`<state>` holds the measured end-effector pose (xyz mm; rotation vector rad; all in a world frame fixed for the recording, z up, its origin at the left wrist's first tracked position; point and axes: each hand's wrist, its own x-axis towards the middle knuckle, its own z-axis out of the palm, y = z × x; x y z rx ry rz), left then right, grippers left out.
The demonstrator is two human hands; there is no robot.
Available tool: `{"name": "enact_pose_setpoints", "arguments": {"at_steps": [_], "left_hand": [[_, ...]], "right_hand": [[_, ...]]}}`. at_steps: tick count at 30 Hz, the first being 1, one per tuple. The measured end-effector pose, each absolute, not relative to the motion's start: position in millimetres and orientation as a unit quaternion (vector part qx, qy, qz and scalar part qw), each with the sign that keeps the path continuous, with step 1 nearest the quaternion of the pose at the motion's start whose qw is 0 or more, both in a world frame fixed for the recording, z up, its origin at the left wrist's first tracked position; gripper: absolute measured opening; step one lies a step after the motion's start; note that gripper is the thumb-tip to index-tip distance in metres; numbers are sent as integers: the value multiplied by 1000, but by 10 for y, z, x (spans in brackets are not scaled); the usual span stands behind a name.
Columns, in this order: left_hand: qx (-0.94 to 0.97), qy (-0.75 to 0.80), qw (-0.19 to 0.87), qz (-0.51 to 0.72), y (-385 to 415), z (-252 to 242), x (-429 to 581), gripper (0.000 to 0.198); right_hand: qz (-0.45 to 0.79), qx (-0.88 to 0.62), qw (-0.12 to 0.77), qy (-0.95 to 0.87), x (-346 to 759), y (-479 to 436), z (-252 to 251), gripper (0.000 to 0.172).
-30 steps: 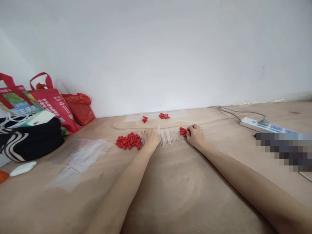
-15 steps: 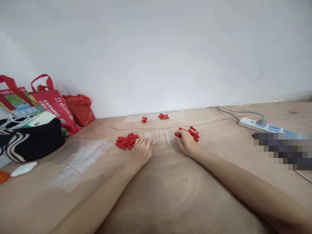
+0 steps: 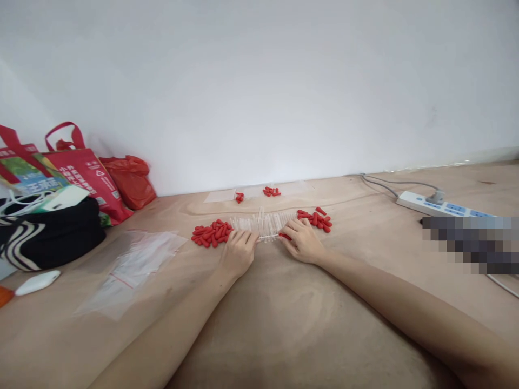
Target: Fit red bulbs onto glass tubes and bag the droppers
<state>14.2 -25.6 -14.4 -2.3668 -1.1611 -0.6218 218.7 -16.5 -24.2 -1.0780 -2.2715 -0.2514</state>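
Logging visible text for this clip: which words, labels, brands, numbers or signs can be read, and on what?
No wording reads clearly enough to quote.
Red handled bag: white Chinese characters, blurred; small triangular sign.
Blue-and-green bag: large pale characters, blurred.
Power strip: no legible text.

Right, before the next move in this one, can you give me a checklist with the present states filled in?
1. Left hand gripping a thin pale tube: ok.
2. Right hand holding a red bulb: ok.
3. Tube pointing toward the bulb: ok, its free end reaches across to the right hand.
4. Tube seated inside the bulb: cannot tell, too small and partly covered by fingers.
5. Row of tubes near the hands: ok, just beyond them.
6. Plastic bags apart from the hands: ok, off to the left.
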Motion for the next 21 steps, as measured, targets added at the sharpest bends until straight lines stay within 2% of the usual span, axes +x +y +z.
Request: {"name": "enact_pose_setpoints", "arguments": {"at_steps": [4,9,15,21], "left_hand": [[-863,-404,209,-219,-246,-148,139,24],[-870,-383,209,-227,-224,-180,128,36],[-891,-345,202,-217,-222,-179,116,46],[-892,-319,184,-263,-219,-188,117,37]], "right_hand": [[-108,-401,292,-862,2183,-181,-239,23],[-113,-386,304,-864,2178,-152,-270,24],[-42,-341,354,-870,2185,-132,-306,25],[-11,-307,385,-870,2183,-129,-328,23]]}}
